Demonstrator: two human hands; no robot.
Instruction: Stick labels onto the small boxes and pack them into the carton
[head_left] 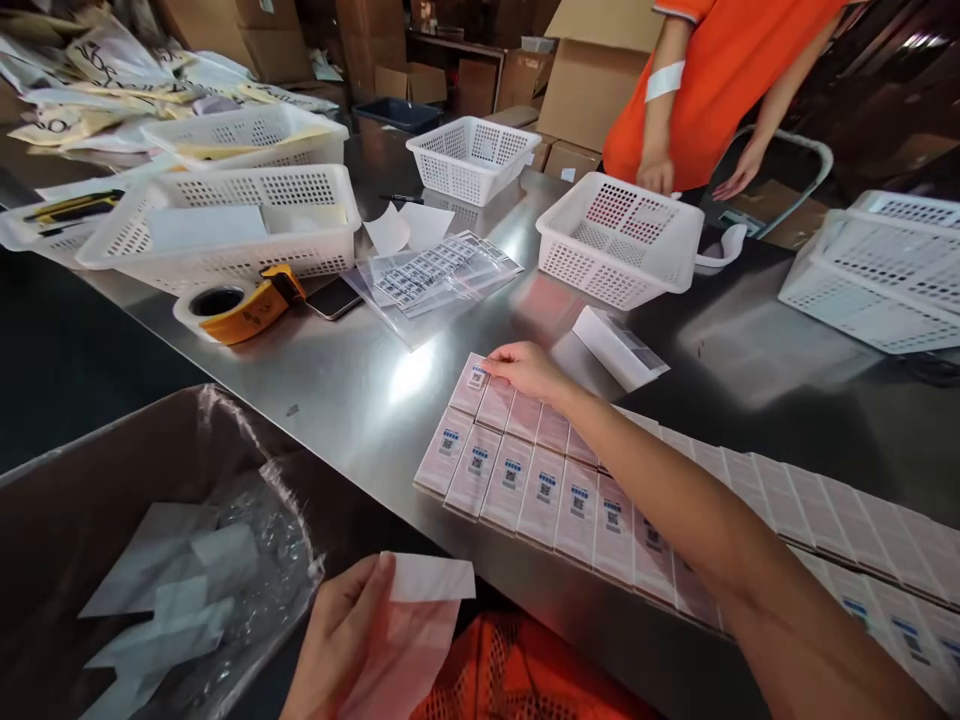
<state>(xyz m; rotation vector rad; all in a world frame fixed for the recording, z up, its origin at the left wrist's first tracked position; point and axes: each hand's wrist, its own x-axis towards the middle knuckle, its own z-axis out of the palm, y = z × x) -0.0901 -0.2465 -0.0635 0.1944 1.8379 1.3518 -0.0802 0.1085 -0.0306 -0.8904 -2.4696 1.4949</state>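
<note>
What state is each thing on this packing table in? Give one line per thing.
Pink boxes: flat in rows, labels up.
Right hand: fingertips on the end box.
Left hand: holding a backing sheet.
Tape dispenser: lying on its side.
Near basket: upright, seemingly empty.
Bin liner: open, holding paper scraps.
</note>
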